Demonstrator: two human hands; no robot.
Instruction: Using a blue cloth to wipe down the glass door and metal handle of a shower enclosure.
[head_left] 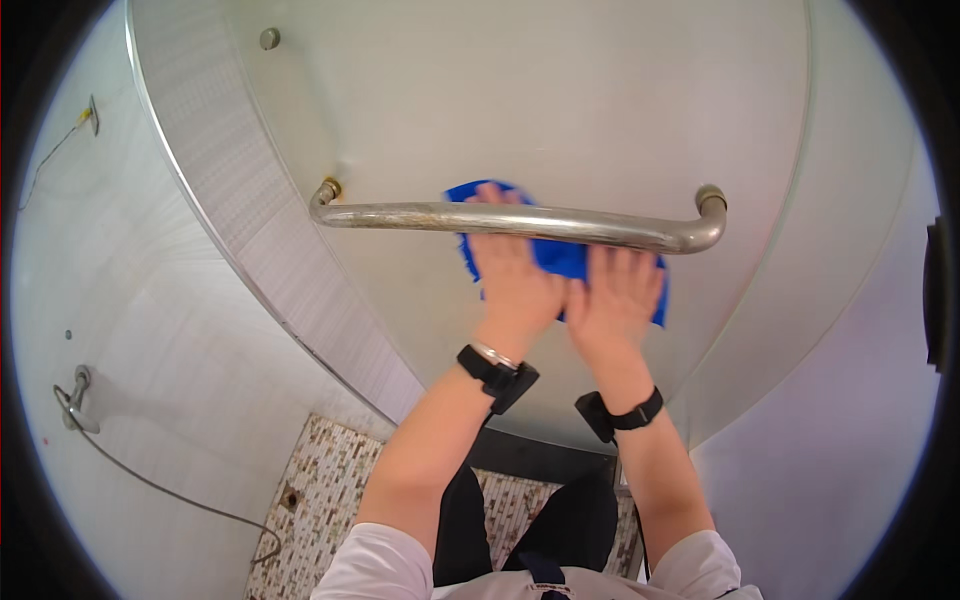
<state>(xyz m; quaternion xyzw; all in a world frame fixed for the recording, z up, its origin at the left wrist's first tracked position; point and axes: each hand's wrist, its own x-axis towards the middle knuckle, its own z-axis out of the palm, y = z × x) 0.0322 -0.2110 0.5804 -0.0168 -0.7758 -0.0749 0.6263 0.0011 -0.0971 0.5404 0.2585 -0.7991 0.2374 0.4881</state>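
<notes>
A blue cloth [562,258] lies against a pale frosted glass door [560,100]. My left hand [512,280] presses flat on the cloth's left part, with its fingers stretched upward behind the metal bar handle [420,216]. On the right part of the cloth rests my right hand [618,300], fingers spread and tips just below the bar. The two thumbs come close together at the middle. Both hands look slightly blurred. The bar crosses in front of the upper cloth and hides a strip of it and part of my left fingers.
Rusty stains mark the bar's left mount [330,188]. A round metal knob [269,39] sits higher on the glass. At left, a shower fitting [78,398] with a hose [170,492] hangs on the wall. Below is a mosaic floor [330,465] with a small drain [290,497].
</notes>
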